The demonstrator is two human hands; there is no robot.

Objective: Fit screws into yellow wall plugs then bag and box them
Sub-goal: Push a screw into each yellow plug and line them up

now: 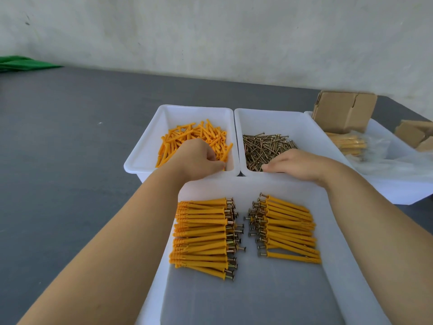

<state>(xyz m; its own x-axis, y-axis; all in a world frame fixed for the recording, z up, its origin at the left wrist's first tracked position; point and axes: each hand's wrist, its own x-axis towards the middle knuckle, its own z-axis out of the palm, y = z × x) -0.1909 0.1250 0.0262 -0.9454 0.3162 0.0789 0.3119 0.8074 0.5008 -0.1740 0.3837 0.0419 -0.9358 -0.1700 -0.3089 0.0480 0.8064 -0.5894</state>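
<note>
Loose yellow wall plugs [187, 134] fill the back-left white bin [145, 146]. My left hand [199, 158] reaches into that bin, knuckles up, with fingers and thumb curled onto a plug at the pile's near right corner. A heap of brass screws [262, 144] lies in the back-middle white bin [269, 118]. My right hand [297, 164] lies over its near side, fingers stretched left with the tips touching the screws. In the near white tray [332, 231] lie two rows of plugs fitted with screws, a left row [203, 233] and a right row [288, 228], screw heads facing the middle.
A third white bin [398, 188] at the right holds clear bags [379, 156], one with bagged plugs [346, 141], and an open cardboard box [342, 111]. More small boxes [417, 134] stand beyond it. The grey tabletop [70, 137] stretches left, with green cloth [21, 63] at the far corner.
</note>
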